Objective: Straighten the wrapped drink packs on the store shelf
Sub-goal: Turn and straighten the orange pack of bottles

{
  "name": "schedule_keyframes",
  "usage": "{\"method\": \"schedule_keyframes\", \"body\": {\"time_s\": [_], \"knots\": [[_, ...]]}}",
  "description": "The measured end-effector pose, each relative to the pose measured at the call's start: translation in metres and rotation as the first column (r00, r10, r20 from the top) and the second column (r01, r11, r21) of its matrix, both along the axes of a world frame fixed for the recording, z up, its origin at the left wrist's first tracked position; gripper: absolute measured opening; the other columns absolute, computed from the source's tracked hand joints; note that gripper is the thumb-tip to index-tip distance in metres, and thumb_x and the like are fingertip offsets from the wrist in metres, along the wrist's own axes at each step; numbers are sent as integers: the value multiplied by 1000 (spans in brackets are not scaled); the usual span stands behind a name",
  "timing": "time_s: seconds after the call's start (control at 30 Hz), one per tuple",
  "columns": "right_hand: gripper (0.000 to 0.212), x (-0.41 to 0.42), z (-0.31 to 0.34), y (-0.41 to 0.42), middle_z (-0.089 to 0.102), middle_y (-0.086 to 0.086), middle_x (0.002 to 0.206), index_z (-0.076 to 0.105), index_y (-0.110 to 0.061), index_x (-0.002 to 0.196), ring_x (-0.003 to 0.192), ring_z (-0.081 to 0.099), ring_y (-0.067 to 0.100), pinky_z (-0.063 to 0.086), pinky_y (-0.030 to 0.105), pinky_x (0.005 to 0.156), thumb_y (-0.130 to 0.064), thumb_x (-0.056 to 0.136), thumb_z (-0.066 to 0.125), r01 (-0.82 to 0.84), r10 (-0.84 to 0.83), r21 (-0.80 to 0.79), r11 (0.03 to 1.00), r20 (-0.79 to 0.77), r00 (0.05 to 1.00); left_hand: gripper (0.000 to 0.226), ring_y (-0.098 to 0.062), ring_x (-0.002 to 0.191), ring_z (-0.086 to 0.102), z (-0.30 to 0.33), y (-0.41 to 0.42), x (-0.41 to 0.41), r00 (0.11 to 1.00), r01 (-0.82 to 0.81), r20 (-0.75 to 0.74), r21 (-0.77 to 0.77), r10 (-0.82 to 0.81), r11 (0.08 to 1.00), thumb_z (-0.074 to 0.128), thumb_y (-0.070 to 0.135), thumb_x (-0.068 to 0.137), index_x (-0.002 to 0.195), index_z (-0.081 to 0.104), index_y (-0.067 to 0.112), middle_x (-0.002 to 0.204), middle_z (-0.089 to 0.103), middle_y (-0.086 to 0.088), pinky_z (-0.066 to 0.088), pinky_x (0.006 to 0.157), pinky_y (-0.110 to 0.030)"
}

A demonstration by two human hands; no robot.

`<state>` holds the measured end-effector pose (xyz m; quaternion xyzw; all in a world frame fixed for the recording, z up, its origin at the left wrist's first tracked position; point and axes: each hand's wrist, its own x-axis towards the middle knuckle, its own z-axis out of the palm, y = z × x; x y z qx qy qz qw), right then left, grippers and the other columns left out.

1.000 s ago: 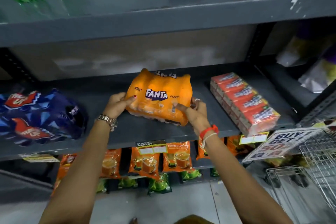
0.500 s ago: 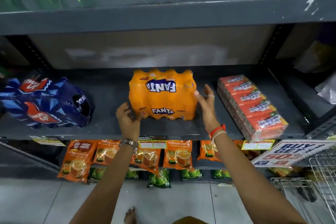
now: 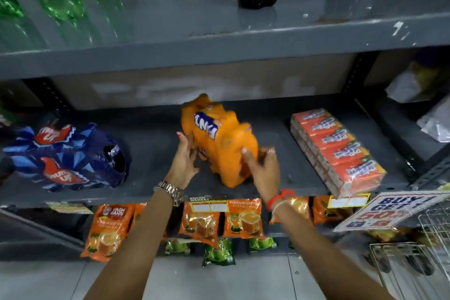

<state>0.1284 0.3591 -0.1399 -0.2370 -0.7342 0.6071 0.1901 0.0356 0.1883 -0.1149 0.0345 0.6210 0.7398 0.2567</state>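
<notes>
Head view: both hands' fingers [image 3: 186, 140] grip the skewed orange Fanta pack [image 3: 219, 139] on the grey shelf [image 3: 151, 139]

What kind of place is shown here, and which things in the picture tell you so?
Most likely a small grocery store. Grey metal shelving holds wrapped drink packs, such as the orange Fanta pack between both hands. A "Buy 1 Get 1" promotion sign and price labels hang from the shelf edge, beside a wire basket.
</notes>
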Motion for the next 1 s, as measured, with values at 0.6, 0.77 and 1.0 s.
{"method": "schedule_keyframes", "body": {"time_s": [0.6,0.77,1.0], "knots": [[22,-45,-20,-100,72,16,97,68,-12,102,93,67,32,54,40,84,0,88,55,76,-71,40,996,-114,991,60,-26,124,45,-17,-94,-73,904,-426,-30,-6,426,905,21,56,91,130,45,18,138,47,-9,34,102,-41],[33,-88,13,-35,57,16,123,52,-14,121,108,57,25,48,37,89,-29,92,55,289,-322,-236,928,-118,939,66,-22,129,42,-33,-70,-28,905,-381,-131,172,405,908,41,62,80,136,35,30,146,38,-4,43,96,-38],[42,-94,13,-44,66,10,118,56,-26,114,101,66,24,55,44,89,-56,92,36,86,-90,-385,919,10,996,121,-23,119,52,-24,-66,-29,963,-250,-94,55,254,967,47,92,38,141,23,34,143,42,-4,51,90,-42]]}}
